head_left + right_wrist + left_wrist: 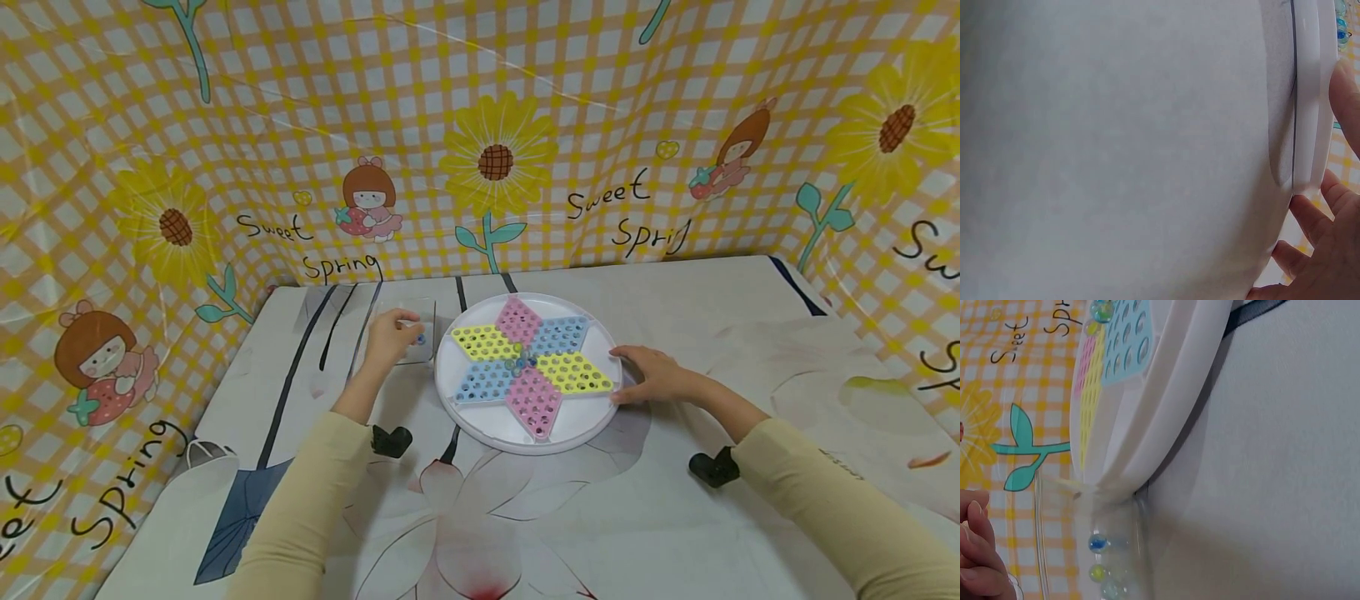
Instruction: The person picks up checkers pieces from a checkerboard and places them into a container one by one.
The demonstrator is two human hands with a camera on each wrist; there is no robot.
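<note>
A round white Chinese checkers board (480,425) lies on the table, its star made of pink, yellow and blue sections dotted with holes. Several glass marbles (521,363) are gathered at its centre. My left hand (390,337) is over a clear plastic box (1141,550) left of the board, fingers loosely bent above the marbles (1097,573) inside. No marble shows between those fingers. At the board's right edge my right hand (652,375) is spread, with thumb and fingertips touching the rim (1310,125).
A white cloth with flower and line prints covers the table (675,533). Behind and at both sides hangs a yellow checked curtain (420,125) with sunflowers and cartoon figures. Black wrist mounts (392,442) sit below both wrists, at the beige sleeves (300,500).
</note>
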